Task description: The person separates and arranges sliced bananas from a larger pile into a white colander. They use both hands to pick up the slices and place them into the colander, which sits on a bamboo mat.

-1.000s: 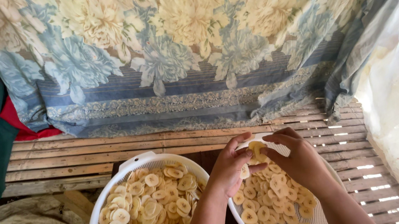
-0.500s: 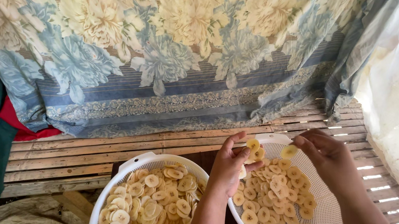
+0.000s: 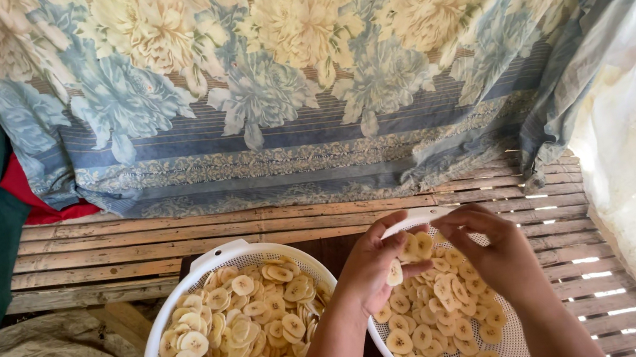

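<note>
Both hands have closed together over sliced chips.

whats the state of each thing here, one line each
left basket: nearly full of pale round slices
right basket: partly filled, mesh bottom showing
left hand: pinching slices over right basket
right hand: fingers bent, meeting the left
floral cloth: hanging behind slatted bench
</note>
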